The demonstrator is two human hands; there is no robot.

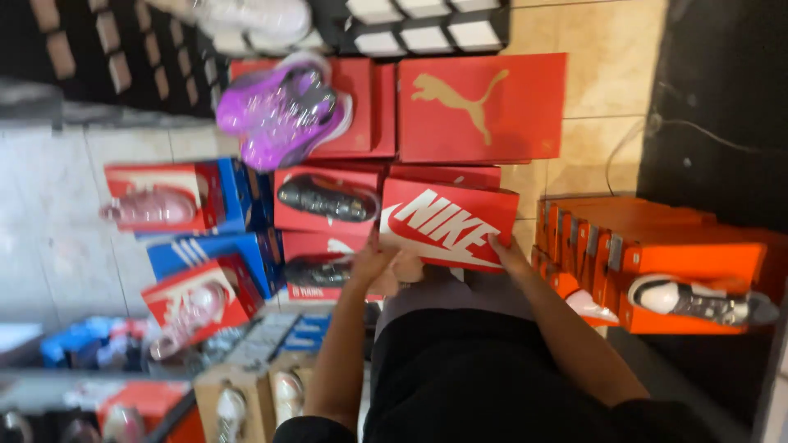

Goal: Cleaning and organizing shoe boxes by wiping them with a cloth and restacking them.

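Around the one red shoebox (447, 226) gripped by two hands, the left hand (371, 264) and the right hand (505, 253), shoeboxes crowd the floor. Two large red boxes (480, 107) lie beyond it. Two blue boxes (246, 193) sit to its left. About six orange boxes (698, 258) stand in a row to its right. One purple shoe (283, 111) rests beyond it.

left hand (373, 262), right hand (505, 253), both gripping
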